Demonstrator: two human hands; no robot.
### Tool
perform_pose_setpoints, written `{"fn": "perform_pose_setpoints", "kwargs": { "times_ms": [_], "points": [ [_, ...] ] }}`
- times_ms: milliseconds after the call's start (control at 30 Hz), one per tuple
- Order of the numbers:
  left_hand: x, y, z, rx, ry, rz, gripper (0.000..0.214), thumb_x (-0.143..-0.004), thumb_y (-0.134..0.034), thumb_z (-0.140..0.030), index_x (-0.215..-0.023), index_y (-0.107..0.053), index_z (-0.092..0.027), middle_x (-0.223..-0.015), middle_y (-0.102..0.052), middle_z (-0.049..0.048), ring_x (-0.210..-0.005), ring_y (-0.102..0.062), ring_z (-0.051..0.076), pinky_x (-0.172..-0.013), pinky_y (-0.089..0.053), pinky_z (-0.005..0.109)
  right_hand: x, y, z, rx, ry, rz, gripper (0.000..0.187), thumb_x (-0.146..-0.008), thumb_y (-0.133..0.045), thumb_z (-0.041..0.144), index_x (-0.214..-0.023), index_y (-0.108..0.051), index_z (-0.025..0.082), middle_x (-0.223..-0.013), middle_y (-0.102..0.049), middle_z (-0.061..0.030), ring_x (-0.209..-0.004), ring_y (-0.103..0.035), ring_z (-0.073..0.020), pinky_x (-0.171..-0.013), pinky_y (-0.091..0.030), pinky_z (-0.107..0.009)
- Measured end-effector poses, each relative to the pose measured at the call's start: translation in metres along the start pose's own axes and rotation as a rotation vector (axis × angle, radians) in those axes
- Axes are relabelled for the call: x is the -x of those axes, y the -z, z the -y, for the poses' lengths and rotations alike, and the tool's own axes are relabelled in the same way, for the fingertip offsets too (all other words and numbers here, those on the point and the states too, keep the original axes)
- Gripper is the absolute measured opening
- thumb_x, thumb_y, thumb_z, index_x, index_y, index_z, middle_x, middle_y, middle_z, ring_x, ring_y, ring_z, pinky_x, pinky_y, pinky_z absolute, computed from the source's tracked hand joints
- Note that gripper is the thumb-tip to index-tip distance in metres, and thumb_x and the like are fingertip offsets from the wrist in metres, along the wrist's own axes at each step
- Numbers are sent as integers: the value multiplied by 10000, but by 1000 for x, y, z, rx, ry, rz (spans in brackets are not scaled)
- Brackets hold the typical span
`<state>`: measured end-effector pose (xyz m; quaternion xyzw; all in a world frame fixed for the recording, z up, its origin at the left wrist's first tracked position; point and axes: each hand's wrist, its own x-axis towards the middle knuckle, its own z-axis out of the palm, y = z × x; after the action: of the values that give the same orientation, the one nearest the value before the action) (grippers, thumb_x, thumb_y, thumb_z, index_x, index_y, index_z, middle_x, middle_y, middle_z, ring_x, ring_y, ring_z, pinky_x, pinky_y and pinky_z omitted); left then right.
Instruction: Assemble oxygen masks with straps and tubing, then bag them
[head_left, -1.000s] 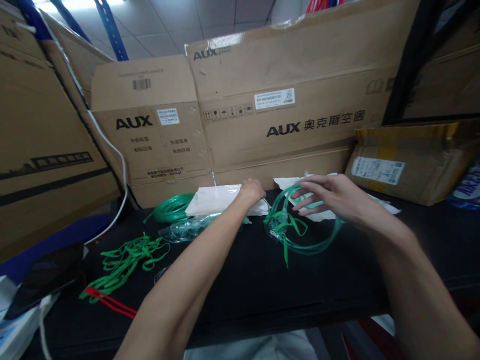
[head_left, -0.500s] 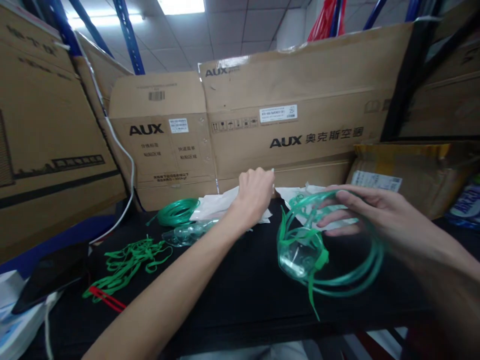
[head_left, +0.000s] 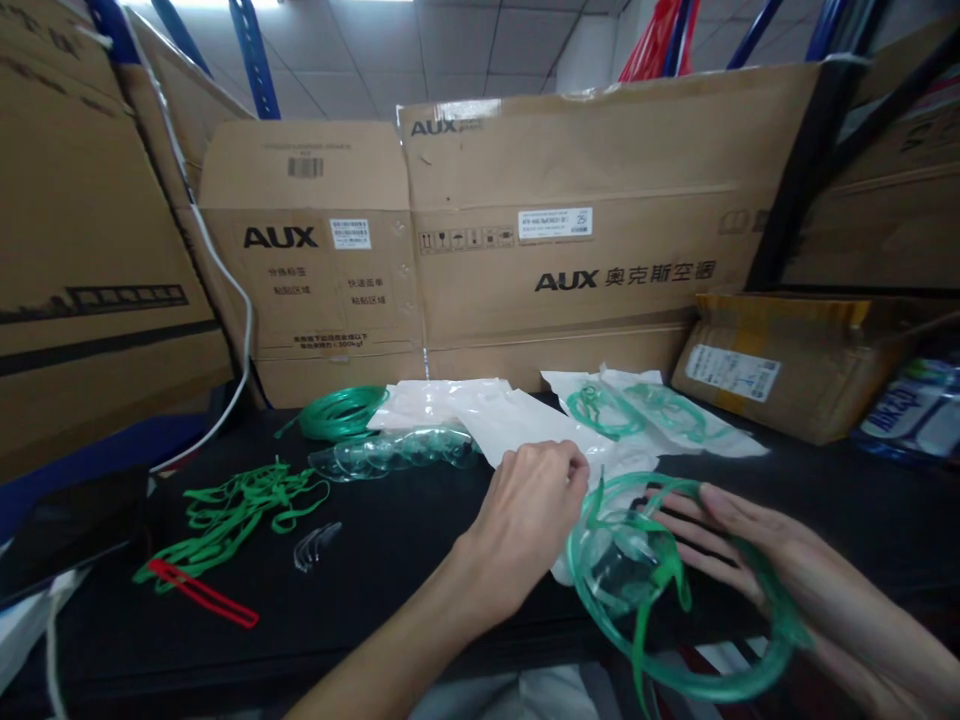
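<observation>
My right hand (head_left: 739, 545) holds a clear oxygen mask with its coiled green tubing and green strap (head_left: 637, 590) just above the front edge of the black table (head_left: 420, 560). My left hand (head_left: 529, 525) is closed in a pinch on the near end of a white plastic pouch (head_left: 517, 425), pulled toward me and touching the mask. More flat white pouches (head_left: 427, 400) lie behind it.
A coil of green tubing (head_left: 341, 412), clear masks (head_left: 390, 450), a heap of green straps (head_left: 240, 505) with a red strap (head_left: 199, 592) lie left. Packed pouches (head_left: 652, 410) sit at back right. Large AUX cartons (head_left: 570, 220) wall the back; a parcel (head_left: 772, 365) right.
My left hand drew a white pouch from the stack at the back toward the front edge. My right hand brought the mask and tubing down and nearer to me, beside the pouch.
</observation>
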<state>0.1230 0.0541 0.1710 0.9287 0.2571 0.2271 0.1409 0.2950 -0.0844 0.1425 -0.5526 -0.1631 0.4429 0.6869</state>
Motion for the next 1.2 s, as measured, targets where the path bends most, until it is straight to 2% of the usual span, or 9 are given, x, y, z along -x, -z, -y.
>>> {"fn": "perform_pose_setpoints", "kwargs": {
  "times_ms": [200, 333, 400, 500, 633, 767, 933, 1100, 1200],
  "points": [
    [-1, -8, -6, 20, -13, -32, 253, -1022, -477, -202, -1012, -729, -183, -1076, -740, 61, -915, -707, 211, -902, -539, 322, -10, 11, -12, -75, 32, -163, 130, -896, -651, 154, -999, -727, 136, -1198, -777, -184, -1089, -752, -350, -855, -667, -402],
    [2, -12, -9, -124, -105, -100, 214, -1026, -481, -168, -1069, -691, -157, -1072, -694, 65, -1004, -670, 229, -927, -556, 349, -14, 11, -22, -115, 123, -98, 146, -892, -645, 148, -1011, -728, 150, -1187, -781, -179, -1176, -711, -349, -946, -622, -424],
    [5, -12, -11, -209, -180, -92, 192, -1009, -501, -127, -1084, -676, -145, -1108, -675, 72, -1064, -643, 247, -917, -567, 358, -14, 9, -24, -123, 160, -92, 166, -889, -652, 154, -1036, -731, 154, -1193, -780, -171, -1210, -692, -343, -965, -612, -413],
    [7, -13, -14, -275, -260, -80, 186, -997, -508, -99, -1095, -661, -137, -1128, -655, 78, -1070, -621, 262, -866, -586, 364, -10, 1, -26, -163, 205, -194, 198, -899, -636, 151, -1072, -731, 151, -1205, -778, -161, -1207, -699, -316, -965, -613, -354],
    [7, -22, -20, -219, -287, -185, 180, -1019, -483, -130, -1071, -654, -155, -1017, -639, 54, -954, -624, 230, -837, -588, 351, -6, -11, -27, -219, 289, -292, 179, -920, -625, 154, -1062, -735, 161, -1247, -765, -128, -1191, -713, -262, -953, -603, -248],
    [7, -33, -24, -192, -379, -300, 146, -999, -524, -116, -976, -664, -152, -936, -623, 37, -877, -617, 206, -781, -582, 318, -9, -21, -28, -230, 350, -298, 150, -921, -613, 127, -985, -743, 160, -1209, -778, -118, -1173, -723, -255, -956, -609, -259],
    [9, -37, -29, -284, -459, -308, 118, -973, -570, -90, -924, -663, -145, -932, -623, 34, -911, -619, 205, -770, -564, 308, -5, -33, -30, -229, 346, -260, 152, -925, -645, 213, -1010, -769, 185, -1194, -784, -106, -1191, -713, -246, -960, -600, -256],
    [9, -35, -25, -231, -397, -235, 105, -1016, -528, -134, -1004, -633, -142, -996, -628, 35, -965, -614, 213, -843, -565, 334, 3, -37, -33, -263, 242, -110, 196, -871, -706, 277, -1033, -784, 197, -1199, -782, -106, -1166, -723, -273, -933, -625, -314],
    [13, -34, -21, -214, -467, -193, 121, -1030, -511, -149, -996, -627, -141, -1015, -631, 36, -1003, -608, 214, -891, -557, 339, 0, -32, -37, -300, 173, 1, 175, -800, -755, 222, -972, -780, 210, -1118, -804, -87, -1049, -770, -279, -881, -655, -358]
  ]
}}
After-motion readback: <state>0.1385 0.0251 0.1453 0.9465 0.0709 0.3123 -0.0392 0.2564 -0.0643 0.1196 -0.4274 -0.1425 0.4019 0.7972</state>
